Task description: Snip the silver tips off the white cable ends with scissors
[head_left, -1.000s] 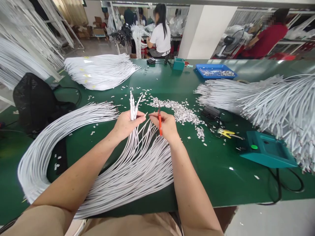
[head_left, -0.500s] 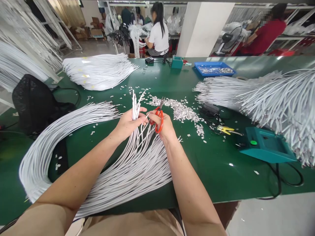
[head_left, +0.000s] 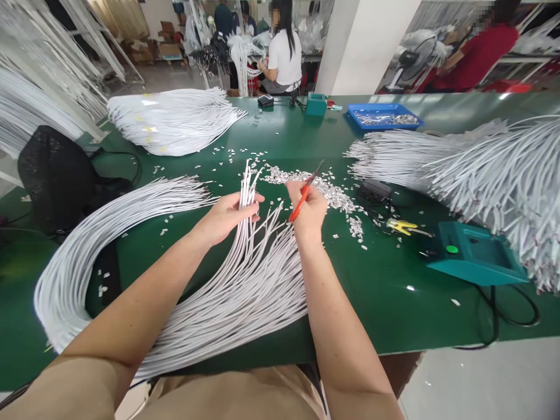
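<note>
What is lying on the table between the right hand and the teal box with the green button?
In the head view: small bits nearest the right hand, then a black device, and a yellow tool nearest the teal box.

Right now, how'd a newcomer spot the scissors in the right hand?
On the green table, find the spread of pale scraps near the middle. In front of it, the right hand holds the scissors, tips pointing away from the person. Their orange-red handles set them apart from the white cables.
</note>
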Motion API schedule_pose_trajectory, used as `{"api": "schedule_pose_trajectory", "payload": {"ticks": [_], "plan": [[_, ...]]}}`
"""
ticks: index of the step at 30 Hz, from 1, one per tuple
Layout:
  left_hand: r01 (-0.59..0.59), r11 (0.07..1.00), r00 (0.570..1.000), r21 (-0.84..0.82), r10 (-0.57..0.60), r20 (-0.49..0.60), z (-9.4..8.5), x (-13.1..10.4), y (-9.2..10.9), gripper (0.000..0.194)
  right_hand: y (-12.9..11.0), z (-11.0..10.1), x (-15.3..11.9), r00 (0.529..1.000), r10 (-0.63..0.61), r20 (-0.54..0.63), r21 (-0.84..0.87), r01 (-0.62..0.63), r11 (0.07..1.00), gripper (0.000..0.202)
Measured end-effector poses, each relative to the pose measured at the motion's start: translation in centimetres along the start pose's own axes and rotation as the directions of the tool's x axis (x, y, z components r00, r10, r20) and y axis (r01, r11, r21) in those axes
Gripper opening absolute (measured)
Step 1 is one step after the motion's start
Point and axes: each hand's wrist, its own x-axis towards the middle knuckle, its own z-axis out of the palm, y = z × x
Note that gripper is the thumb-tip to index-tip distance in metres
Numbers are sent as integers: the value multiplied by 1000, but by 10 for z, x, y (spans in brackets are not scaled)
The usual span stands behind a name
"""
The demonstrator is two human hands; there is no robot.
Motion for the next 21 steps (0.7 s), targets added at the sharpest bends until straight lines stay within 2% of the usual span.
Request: {"api": "schedule_pose_trajectory", "payload": {"ticks": [4, 7, 13, 18, 21], "plan": [[18, 992, 997, 126, -7, -83, 2, -2, 2, 32, -1, 4, -6, 981, -25, 193, 27, 20, 999, 17], [-12, 983, 998, 184, 23, -57, 1, -3, 1, 34, 2, 7, -8, 957, -16, 290, -10, 19, 1000, 18], [8, 977, 995, 213, 12, -96, -3, -1, -4, 39, 7, 7, -8, 948, 29, 317, -69, -8, 998, 25], [-5, 972, 1000, 236, 1, 16, -3, -1, -2, 30, 7, 7, -8, 931, 16, 364, -72, 12, 997, 20], [-56, 964, 998, 259, 58, 1, -3, -2, 0, 27, 7, 7, -7, 927, 11, 374, -115, 35, 993, 16]]}}
